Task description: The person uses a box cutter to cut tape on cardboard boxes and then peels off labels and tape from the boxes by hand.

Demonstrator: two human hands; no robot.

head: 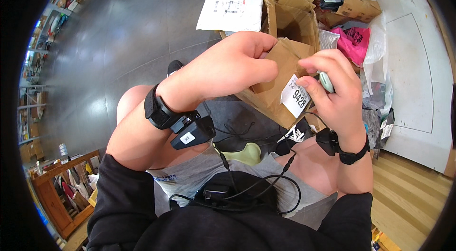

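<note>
A brown cardboard package (pixel 274 98) with a white printed label (pixel 296 97) is held up in front of me, over my knees. My left hand (pixel 245 60) grips its upper left edge, the fingers curled behind the rim and partly hidden. At its right side is my right hand (pixel 333 80), with a small pale green tool (pixel 326 82), perhaps a small cutter, tucked in the palm. Thumb and index finger of that hand are close to the label and the package's edge; whether they pinch it I cannot tell. Both wrists wear black straps with devices.
An open cardboard box (pixel 292 19) stands just beyond the package. Left of it lies a white mailing parcel (pixel 231 10). Plastic bags, a pink bag (pixel 352 42) and more cartons are heaped at the right beside a white panel (pixel 409 73). Black cables hang over my lap.
</note>
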